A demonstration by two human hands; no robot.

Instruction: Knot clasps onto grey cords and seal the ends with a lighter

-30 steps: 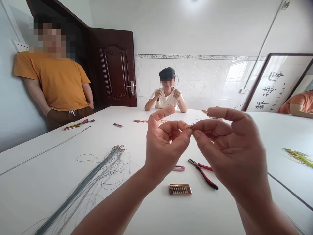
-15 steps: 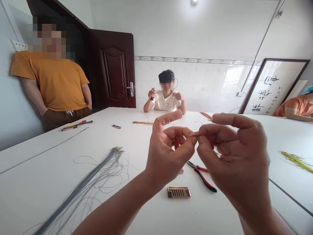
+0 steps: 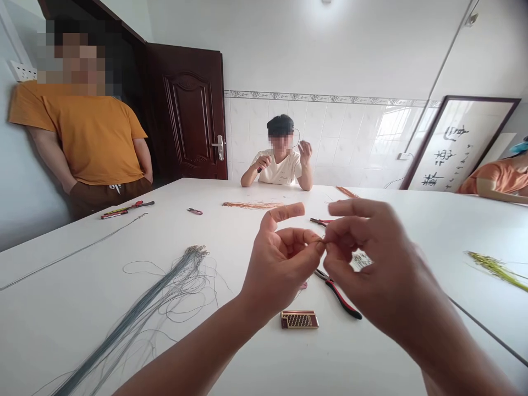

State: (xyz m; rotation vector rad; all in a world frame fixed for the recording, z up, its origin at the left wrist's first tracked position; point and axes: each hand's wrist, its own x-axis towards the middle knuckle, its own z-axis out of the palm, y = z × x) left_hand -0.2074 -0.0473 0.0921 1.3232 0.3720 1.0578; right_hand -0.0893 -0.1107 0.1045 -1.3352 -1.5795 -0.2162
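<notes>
White bench (image 3: 297, 366) before pale tiled wall (image 3: 334, 132); left hand (image 3: 280, 267) and right hand (image 3: 381, 269) pinched on tiny thin piece (image 3: 323, 240), raised above bench, presumably for close sight; red-and-black metal pliers (image 3: 344, 303) below, likely for easy reach; grey cord bundle (image 3: 140, 305) lies lengthwise, probably against tangling.

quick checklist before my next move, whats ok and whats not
1. Left hand and right hand meet at fingertips: ok
2. Grip on the small thin piece secure: cannot tell, fingers mostly cover it
3. Red-and-black-handled metal pliers beside the lighter fully visible: not ok, partly hidden by right hand
4. Gold-edged, dark-red patterned rectangular lighter clear of both hands: ok
5. Long grey-blue cord bundle tidy: not ok, loose loops beside it
</notes>
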